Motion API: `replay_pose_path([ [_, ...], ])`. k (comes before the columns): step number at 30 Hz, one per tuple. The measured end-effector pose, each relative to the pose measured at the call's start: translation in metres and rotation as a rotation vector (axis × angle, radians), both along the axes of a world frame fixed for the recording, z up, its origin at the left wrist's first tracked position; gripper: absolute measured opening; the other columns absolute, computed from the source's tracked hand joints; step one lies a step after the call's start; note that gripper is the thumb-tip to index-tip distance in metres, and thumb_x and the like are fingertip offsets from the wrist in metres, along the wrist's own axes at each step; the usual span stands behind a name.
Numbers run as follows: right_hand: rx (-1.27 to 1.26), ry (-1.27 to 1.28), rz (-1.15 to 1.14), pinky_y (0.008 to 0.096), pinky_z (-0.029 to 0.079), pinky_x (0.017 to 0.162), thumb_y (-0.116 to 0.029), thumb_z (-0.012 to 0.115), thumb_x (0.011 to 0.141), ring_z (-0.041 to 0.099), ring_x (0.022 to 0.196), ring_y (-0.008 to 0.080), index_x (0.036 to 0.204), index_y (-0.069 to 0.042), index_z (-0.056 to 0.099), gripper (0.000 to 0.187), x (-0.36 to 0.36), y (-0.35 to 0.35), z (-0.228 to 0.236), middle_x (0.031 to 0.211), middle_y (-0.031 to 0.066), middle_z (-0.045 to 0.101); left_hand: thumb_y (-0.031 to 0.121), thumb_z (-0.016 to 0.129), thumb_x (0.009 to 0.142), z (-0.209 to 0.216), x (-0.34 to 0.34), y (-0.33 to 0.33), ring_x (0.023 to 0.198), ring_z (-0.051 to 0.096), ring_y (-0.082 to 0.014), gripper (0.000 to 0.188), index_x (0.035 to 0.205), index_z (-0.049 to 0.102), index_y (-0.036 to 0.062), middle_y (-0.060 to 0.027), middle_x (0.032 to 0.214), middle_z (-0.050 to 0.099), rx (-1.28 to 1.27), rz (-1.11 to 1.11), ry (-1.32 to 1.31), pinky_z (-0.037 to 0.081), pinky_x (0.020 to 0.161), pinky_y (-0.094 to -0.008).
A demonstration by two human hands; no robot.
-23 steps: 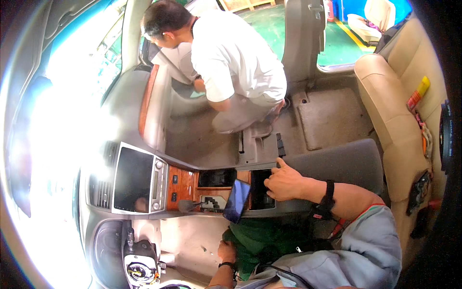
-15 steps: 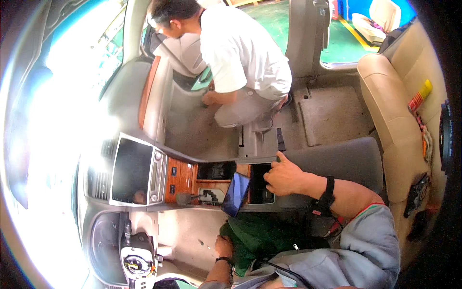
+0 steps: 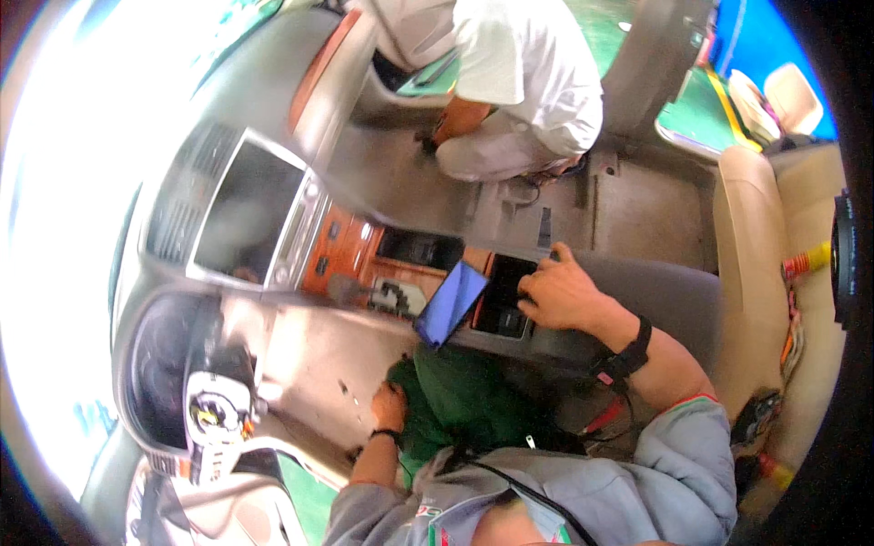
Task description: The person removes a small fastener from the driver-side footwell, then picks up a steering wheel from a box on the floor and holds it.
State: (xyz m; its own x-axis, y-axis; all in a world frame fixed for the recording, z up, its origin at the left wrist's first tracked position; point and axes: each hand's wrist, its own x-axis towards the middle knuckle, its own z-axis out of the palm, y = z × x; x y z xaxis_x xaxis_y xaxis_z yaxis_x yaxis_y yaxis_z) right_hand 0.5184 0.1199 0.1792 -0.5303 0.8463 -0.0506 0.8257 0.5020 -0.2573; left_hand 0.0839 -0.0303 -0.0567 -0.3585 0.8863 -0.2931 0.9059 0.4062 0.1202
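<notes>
My right hand (image 3: 566,296) rests at the rear end of the centre console (image 3: 596,338), its fingers curled over an open dark storage compartment (image 3: 501,305). Something small and dark shows by its upper fingers, too small to name. On that wrist sits a black band (image 3: 628,357). Against my knee in dark green trousers (image 3: 473,396) lies my left hand (image 3: 389,407); its fingers are too small and partly hidden to read. A smartphone (image 3: 452,303) with a bluish screen lies tilted across the console, between the gear shifter plate (image 3: 398,297) and the compartment.
A co-worker in a white shirt (image 3: 533,64) crouches in the far footwell, a hand low near the floor. The dashboard screen (image 3: 250,211) and stripped steering column (image 3: 217,414) are at the left. Beige rear seats (image 3: 765,237) with a yellow-and-red tube (image 3: 808,261) stand at the right.
The whole view has turned and shifted, so the console sits higher and the co-worker is partly cut off at the top. Both my hands keep their places, on the console and the knee.
</notes>
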Motion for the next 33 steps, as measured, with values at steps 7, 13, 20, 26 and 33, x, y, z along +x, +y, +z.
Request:
replay_pose_path([
  [7,-0.057,-0.002,-0.058,0.0529,0.028,0.109,-0.033,0.062,0.087,0.063,0.098,0.0303,0.097,-0.01,0.072,0.027,-0.002,-0.002,0.011,0.092,0.0127,0.071,0.034,0.05,0.096,0.024,0.01,0.013,0.095,0.064,-0.0436,0.037,0.101,0.062,-0.0002,-0.0269,0.098,0.067,0.017,0.11,-0.18,0.051,0.085,-0.0515],
  [13,-0.113,-0.051,-0.077,0.0503,0.027,0.112,-0.028,0.063,0.089,0.061,0.102,0.0346,0.105,-0.006,0.07,0.029,-0.023,-0.008,0.021,0.096,0.0175,0.069,0.035,0.052,0.093,0.003,-0.045,-0.041,0.098,0.063,-0.0453,0.037,0.104,0.064,0.0016,-0.0286,0.101,0.066,0.242,0.402,-0.266,0.05,0.088,-0.0517],
  [20,-0.138,-0.098,-0.099,0.0484,0.027,0.112,-0.025,0.062,0.09,0.061,0.101,0.0368,0.107,-0.003,0.07,0.029,-0.027,-0.007,0.018,0.097,0.0212,0.068,0.037,0.05,0.087,-0.036,-0.123,-0.198,0.107,0.062,-0.045,0.048,0.108,0.064,-0.0036,-0.0301,0.104,0.067,0.068,0.886,-0.268,0.048,0.096,-0.0482],
  [26,-0.096,-0.143,-0.058,0.0488,0.027,0.113,-0.025,0.06,0.091,0.059,0.104,0.038,0.107,-0.004,0.069,0.028,-0.026,-0.007,0.014,0.1,0.0213,0.067,0.043,0.059,0.082,-0.082,-0.096,-0.313,0.114,0.059,-0.0437,0.057,0.11,0.065,-0.007,-0.0307,0.115,0.064,-0.215,1.022,-0.27,0.047,0.099,-0.0457],
  [33,-0.061,-0.129,-0.05,0.0496,0.026,0.114,-0.022,0.061,0.09,0.056,0.108,0.0376,0.106,-0.003,0.069,0.027,-0.021,-0.009,0.007,0.102,0.0196,0.066,0.037,0.064,0.084,-0.096,-0.09,-0.327,0.115,0.059,-0.0422,0.052,0.115,0.058,-0.0042,-0.0275,0.118,0.063,-0.192,1.005,-0.294,0.047,0.099,-0.0471],
])
